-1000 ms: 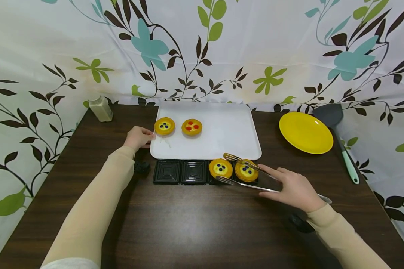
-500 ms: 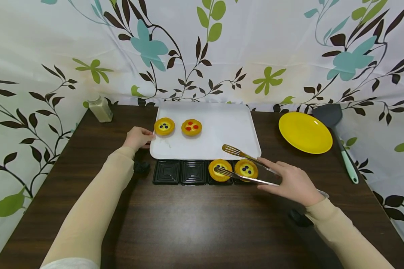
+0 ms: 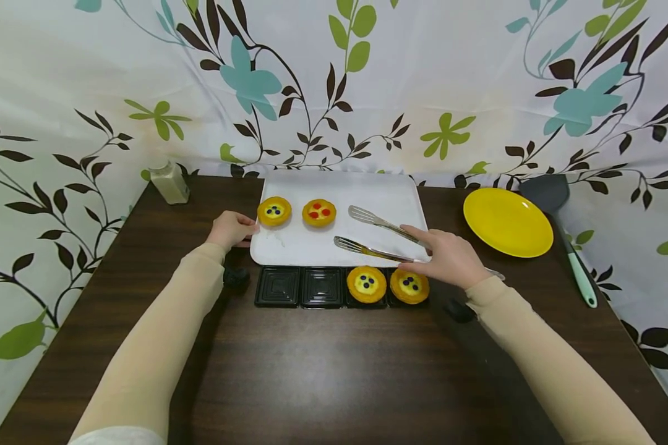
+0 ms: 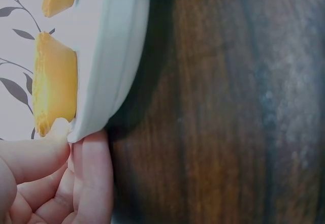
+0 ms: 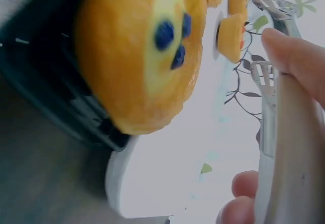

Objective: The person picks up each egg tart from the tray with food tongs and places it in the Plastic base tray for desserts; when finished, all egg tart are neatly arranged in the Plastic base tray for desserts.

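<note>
Two bare hands at a dark wood-grained tabletop (image 3: 312,377), seen from the head and from both wrists. The left hand (image 3: 231,228) pinched the left edge of a shallow rectangular white tray (image 3: 306,248); in the left wrist view its thumb lay on top of the rim and its fingers beneath. The right hand (image 3: 448,256) held a pair of slotted silvery metal tongs (image 3: 392,227), whose two ends stood spread apart over the white tray with nothing between them.

On the white tray, toward the left, lay a round golden tart with dark blue dots (image 3: 274,212), just beside the left hand, and to its right a round golden tart with red pieces (image 3: 319,213), apart from the tips of the tongs. Along the tray's near edge, a glossy black four-compartment tray (image 3: 277,287) bore two further blue-dotted tarts (image 3: 366,284) in its third and fourth compartments, counted from the left.

At the right stood a round yellow plate (image 3: 508,222), beside a dark-bladed spatula with a mint-green handle (image 3: 548,193). A small pale-filled jar (image 3: 169,183) occupied the far left corner, before a white leaf-patterned cloth (image 3: 451,74).
</note>
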The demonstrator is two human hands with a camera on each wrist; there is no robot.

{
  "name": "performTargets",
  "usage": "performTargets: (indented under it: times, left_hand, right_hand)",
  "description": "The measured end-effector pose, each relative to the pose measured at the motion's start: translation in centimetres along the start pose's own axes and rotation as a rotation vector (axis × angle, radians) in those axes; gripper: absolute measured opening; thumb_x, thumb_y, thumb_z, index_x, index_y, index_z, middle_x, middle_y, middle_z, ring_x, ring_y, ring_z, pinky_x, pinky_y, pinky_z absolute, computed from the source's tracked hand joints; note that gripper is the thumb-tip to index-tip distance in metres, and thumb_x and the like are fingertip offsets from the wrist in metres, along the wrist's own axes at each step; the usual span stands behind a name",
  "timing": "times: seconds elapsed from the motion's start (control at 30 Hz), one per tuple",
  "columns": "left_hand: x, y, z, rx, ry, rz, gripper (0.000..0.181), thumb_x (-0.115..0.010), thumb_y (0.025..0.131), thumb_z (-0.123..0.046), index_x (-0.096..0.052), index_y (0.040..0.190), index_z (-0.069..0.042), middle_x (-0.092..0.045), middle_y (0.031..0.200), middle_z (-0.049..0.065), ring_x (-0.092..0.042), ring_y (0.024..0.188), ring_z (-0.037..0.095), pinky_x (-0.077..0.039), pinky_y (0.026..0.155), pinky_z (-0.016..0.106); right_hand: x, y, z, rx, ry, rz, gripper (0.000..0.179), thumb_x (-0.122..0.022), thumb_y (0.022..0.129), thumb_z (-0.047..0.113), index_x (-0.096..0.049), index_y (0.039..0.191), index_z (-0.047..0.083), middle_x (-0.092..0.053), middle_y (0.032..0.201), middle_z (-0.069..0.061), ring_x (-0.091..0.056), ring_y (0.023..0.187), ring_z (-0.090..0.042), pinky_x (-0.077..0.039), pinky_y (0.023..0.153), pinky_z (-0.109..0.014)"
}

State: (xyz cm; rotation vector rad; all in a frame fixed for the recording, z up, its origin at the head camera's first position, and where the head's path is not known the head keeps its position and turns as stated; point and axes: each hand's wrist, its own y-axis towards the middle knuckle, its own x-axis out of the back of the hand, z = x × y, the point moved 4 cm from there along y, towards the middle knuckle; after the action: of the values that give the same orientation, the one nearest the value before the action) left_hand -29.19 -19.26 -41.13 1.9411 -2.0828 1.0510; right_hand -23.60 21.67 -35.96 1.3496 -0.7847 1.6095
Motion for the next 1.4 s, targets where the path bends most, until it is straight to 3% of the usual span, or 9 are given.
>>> performTargets:
  times: [0.1, 0.33, 0.53, 0.6, 0.73, 1.03, 1.2, 1.4]
  left_hand:
    - [0.0, 0.1, 0.2, 0.001, -0.006, -0.004, 0.035, -0.056, 0.096, -0.011, -0.055, 0.125, 0.009, -0.052, 0.122, 0.024, -0.059, 0.107, 0.034, -0.055, 0.085, 0.035]
    - [-0.1, 0.0, 0.2, 0.005, -0.016, -0.014, 0.034, -0.057, 0.095, -0.011, -0.056, 0.124, 0.008, -0.053, 0.121, 0.024, -0.06, 0.105, 0.033, -0.055, 0.084, 0.035]
    - [-0.2, 0.1, 0.1, 0.002, -0.03, -0.018, 0.034, -0.057, 0.095, -0.011, -0.056, 0.124, 0.008, -0.053, 0.122, 0.024, -0.06, 0.107, 0.034, -0.056, 0.084, 0.035]
    - [-0.2, 0.2, 0.2, -0.002, -0.033, -0.021, 0.034, -0.057, 0.095, -0.01, -0.056, 0.124, 0.009, -0.054, 0.123, 0.025, -0.059, 0.107, 0.035, -0.056, 0.084, 0.035]
    - [-0.2, 0.6, 0.4, 0.0, -0.028, -0.028, 0.034, -0.057, 0.095, -0.01, -0.056, 0.123, 0.009, -0.054, 0.122, 0.024, -0.06, 0.107, 0.034, -0.056, 0.082, 0.035]
    - [-0.2, 0.5, 0.6, -0.002, -0.033, -0.032, 0.035, -0.057, 0.095, -0.011, -0.056, 0.124, 0.008, -0.054, 0.122, 0.024, -0.06, 0.106, 0.034, -0.056, 0.083, 0.036]
    - [-0.2, 0.4, 0.6, -0.005, -0.03, -0.032, 0.034, -0.057, 0.095, -0.011, -0.056, 0.123, 0.008, -0.054, 0.121, 0.024, -0.06, 0.106, 0.034, -0.056, 0.083, 0.036]
    - [-0.2, 0.4, 0.5, -0.001, -0.027, -0.033, 0.034, -0.056, 0.096, -0.011, -0.056, 0.123, 0.008, -0.054, 0.121, 0.024, -0.06, 0.106, 0.035, -0.056, 0.083, 0.036]
  right_hand:
    - [-0.4, 1.8, 0.1, -0.002, -0.008, 0.023, 0.083, -0.068, 0.075, 0.064, -0.044, 0.143, 0.024, -0.066, 0.092, -0.012, -0.05, 0.067, -0.02, -0.042, 0.051, -0.027]
    - [-0.8, 5.0, 0.5, -0.019, -0.018, 0.052, 0.083, -0.069, 0.075, 0.061, -0.043, 0.144, 0.023, -0.063, 0.081, -0.01, -0.048, 0.063, -0.021, -0.04, 0.046, -0.029]
    - [-1.0, 6.6, 1.1, -0.017, -0.019, 0.085, 0.083, -0.069, 0.076, 0.06, -0.042, 0.144, 0.023, -0.068, 0.105, -0.014, -0.055, 0.07, -0.022, -0.046, 0.049, -0.032]
    - [-1.0, 7.0, 1.4, -0.018, -0.013, 0.089, 0.083, -0.069, 0.076, 0.06, -0.042, 0.144, 0.023, -0.066, 0.113, -0.015, -0.057, 0.074, -0.023, -0.049, 0.053, -0.034]
    - [-1.3, 7.7, 1.7, -0.024, -0.013, 0.104, 0.082, -0.069, 0.076, 0.06, -0.042, 0.145, 0.024, -0.066, 0.114, -0.015, -0.058, 0.076, -0.023, -0.051, 0.058, -0.036]
    - [-2.1, 8.6, 2.0, -0.053, -0.004, 0.149, 0.083, -0.069, 0.075, 0.061, -0.042, 0.144, 0.025, -0.064, 0.118, -0.014, -0.056, 0.077, -0.023, -0.048, 0.055, -0.033]
    - [-2.3, 8.6, 1.9, -0.044, -0.002, 0.147, 0.081, -0.069, 0.076, 0.06, -0.043, 0.144, 0.025, -0.067, 0.111, -0.015, -0.053, 0.068, -0.023, -0.044, 0.05, -0.03]
    - [-2.4, 8.3, 1.7, -0.031, 0.001, 0.131, 0.077, -0.069, 0.077, 0.059, -0.046, 0.142, 0.024, -0.07, 0.091, -0.011, -0.05, 0.062, -0.021, -0.039, 0.046, -0.029]
